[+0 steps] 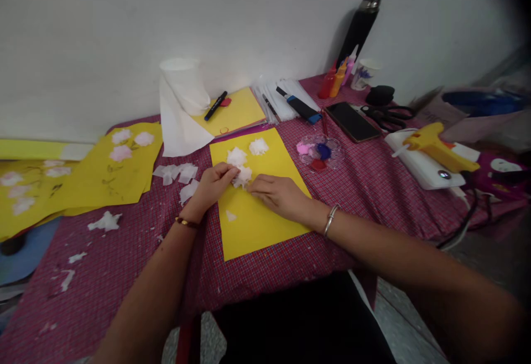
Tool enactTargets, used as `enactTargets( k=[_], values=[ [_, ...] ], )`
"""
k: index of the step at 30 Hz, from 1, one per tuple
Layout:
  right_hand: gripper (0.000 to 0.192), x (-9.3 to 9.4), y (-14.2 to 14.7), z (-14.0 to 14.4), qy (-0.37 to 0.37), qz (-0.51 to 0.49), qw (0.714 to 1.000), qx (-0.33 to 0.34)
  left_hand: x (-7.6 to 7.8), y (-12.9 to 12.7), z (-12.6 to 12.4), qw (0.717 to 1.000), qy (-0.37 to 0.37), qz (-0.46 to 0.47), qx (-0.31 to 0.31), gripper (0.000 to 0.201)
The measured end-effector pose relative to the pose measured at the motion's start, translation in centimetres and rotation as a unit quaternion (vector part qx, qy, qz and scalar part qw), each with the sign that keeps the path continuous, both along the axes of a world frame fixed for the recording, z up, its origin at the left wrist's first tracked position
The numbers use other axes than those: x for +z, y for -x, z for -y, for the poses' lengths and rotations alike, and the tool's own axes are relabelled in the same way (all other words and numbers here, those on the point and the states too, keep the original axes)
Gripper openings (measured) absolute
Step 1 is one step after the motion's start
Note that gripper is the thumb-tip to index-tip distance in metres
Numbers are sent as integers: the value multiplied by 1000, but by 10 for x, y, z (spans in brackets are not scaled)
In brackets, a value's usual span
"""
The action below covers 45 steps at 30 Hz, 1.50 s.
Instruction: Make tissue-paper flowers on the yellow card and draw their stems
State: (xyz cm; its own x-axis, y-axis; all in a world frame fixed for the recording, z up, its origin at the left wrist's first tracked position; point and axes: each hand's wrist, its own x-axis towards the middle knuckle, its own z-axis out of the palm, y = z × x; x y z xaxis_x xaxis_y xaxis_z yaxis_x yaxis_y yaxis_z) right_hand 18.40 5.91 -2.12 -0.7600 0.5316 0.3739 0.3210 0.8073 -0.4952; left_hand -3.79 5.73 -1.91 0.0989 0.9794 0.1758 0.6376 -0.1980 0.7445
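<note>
A yellow sheet of paper [265, 225] lies in front of me with white tissue-paper flowers on it. Between my hands is the lowest tissue flower [242, 176], ragged at its edge. My left hand [218, 184] pinches that flower's left side with thumb and finger. On its right side, my right hand [277, 193] has its fingers closed together at the edge; the fingertips are partly hidden. Two more tissue flowers sit above, one close by [236, 156] and another to the right [259, 146]. A small tissue scrap [230, 216] rests lower on the sheet.
Tissue pieces [176, 173] and a tissue roll [182, 87] are to the left, beside finished yellow flower sheets [112, 176]. Rightward stand a paint palette [320, 152], a phone [352, 121], scissors [388, 115] and a yellow glue gun [440, 145] on a white power bank [423, 162].
</note>
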Motion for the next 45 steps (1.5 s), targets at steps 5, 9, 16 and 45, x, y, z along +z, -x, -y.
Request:
enactTargets(
  k=[5, 9, 16, 45],
  values=[
    [18, 2, -1, 9, -125, 93, 987, 26, 1, 0, -1, 1000, -8, -13, -3, 23],
    [14, 1, 0, 14, -181, 140, 973, 35, 0, 0, -1, 1000, -15, -19, -9, 23],
    [13, 1, 3, 17, -202, 155, 967, 27, -4, 1, -3, 998, -42, -41, -19, 25],
    [19, 0, 1, 15, -177, 154, 972, 21, -1, 0, -4, 999, -16, -29, -17, 21]
  ],
)
